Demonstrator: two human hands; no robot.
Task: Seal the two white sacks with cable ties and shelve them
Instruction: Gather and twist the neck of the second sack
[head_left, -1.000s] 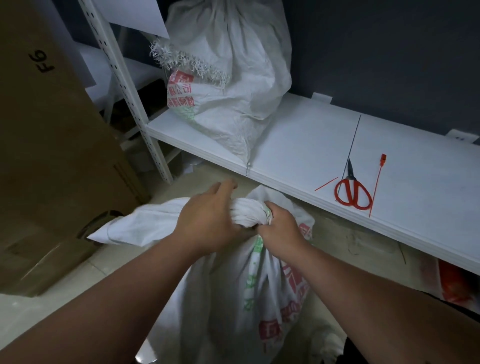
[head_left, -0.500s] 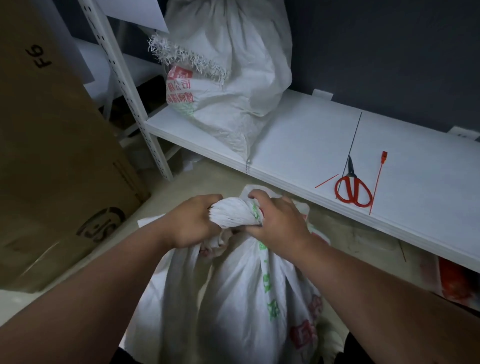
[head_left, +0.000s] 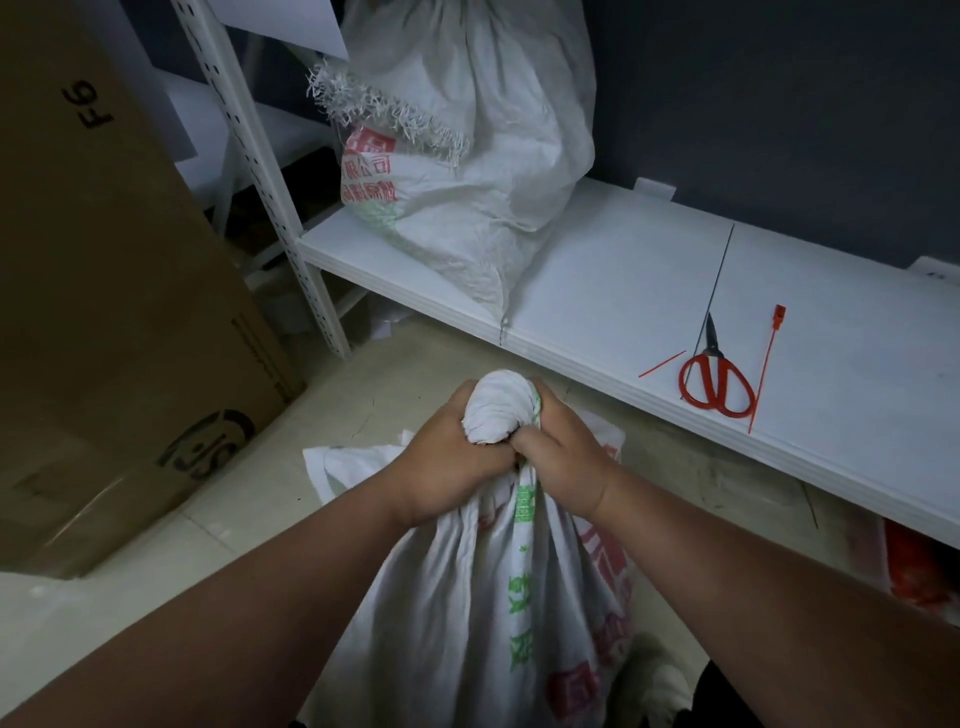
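Note:
A white woven sack (head_left: 498, 587) with red and green print stands on the floor in front of me. Its mouth is bunched into a tight rolled neck (head_left: 497, 410). My left hand (head_left: 447, 457) and my right hand (head_left: 558, 452) both grip that neck from either side. A second white sack (head_left: 467, 140) with a frayed top edge sits on the low white shelf (head_left: 623, 280) at the back left. A red cable tie (head_left: 768, 364) lies on the shelf at the right, beside red-handled scissors (head_left: 716, 376). A short red offcut (head_left: 662, 364) lies left of the scissors.
A large brown cardboard box (head_left: 114, 312) stands on the left, close to the shelf's perforated white upright (head_left: 270, 197). A dark wall runs behind the shelf. Something red (head_left: 914, 566) lies under the shelf at the right. Pale tiled floor (head_left: 156, 561) surrounds the sack.
The loose spread mouth of the floor sack has been gathered and twisted into a compact rolled knob. Both hands have closed in tighter around it, nearer each other.

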